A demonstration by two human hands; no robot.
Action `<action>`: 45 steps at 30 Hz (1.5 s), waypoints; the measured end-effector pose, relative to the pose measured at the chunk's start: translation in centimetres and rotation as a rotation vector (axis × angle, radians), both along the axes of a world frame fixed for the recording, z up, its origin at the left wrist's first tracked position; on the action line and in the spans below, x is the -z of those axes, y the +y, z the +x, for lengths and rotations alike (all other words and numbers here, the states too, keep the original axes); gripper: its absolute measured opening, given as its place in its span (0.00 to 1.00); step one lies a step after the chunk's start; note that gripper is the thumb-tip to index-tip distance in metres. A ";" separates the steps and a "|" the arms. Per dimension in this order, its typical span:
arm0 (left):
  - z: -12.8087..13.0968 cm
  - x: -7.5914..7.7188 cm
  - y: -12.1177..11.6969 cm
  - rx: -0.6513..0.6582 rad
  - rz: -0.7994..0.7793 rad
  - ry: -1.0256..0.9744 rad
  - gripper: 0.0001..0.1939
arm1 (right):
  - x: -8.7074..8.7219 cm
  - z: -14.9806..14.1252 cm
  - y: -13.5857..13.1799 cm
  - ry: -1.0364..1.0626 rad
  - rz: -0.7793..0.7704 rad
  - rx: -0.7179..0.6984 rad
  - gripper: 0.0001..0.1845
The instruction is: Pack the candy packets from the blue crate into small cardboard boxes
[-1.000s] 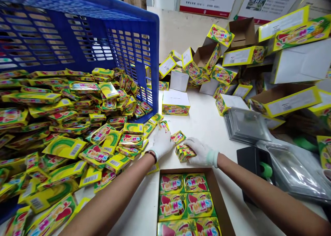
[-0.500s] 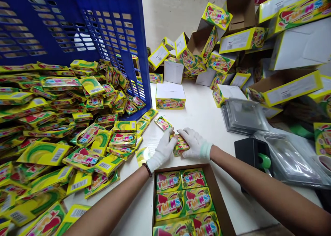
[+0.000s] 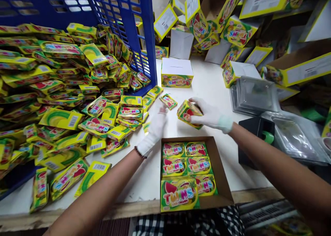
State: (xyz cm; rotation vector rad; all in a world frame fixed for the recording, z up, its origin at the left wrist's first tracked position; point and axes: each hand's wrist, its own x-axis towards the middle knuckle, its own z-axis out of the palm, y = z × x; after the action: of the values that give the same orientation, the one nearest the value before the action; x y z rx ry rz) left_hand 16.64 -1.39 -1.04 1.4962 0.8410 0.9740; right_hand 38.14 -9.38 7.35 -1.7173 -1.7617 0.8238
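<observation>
My right hand (image 3: 210,116), in a white glove, grips a stack of small yellow-green Twins packs (image 3: 190,114). The stack is tilted above the white table, just behind the open carton. My left hand (image 3: 157,124), also gloved and slightly blurred, holds nothing, its fingers stretched forward. Just beyond its fingertips lies a single loose pack (image 3: 168,100). Below both hands stands the brown-walled carton (image 3: 222,170), with Twins packs (image 3: 173,165) face up in two columns. The front left pack (image 3: 178,194) sits higher than its neighbours.
A blue crate (image 3: 147,32) lies on its side at left, spilling a heap of packs (image 3: 62,118). A closed Twins box (image 3: 177,74) stands behind. Piled boxes (image 3: 240,32), clear plastic trays (image 3: 256,94) and a black tape dispenser (image 3: 252,136) occupy the right side.
My left hand has come off the stack and moved left. My right hand has lifted and tilted the stack. The view has dipped, showing the table's front edge.
</observation>
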 end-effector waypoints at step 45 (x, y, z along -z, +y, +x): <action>0.7 -6.1 5.1 -0.002 0.457 0.804 0.22 | 3.7 -1.3 6.1 -0.047 -0.165 -0.050 0.17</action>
State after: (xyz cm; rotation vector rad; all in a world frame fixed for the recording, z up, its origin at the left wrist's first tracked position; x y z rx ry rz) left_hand 17.37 3.69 5.06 2.3482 1.2243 0.5602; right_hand 36.89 -3.32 3.69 -1.8177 -1.8177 0.9825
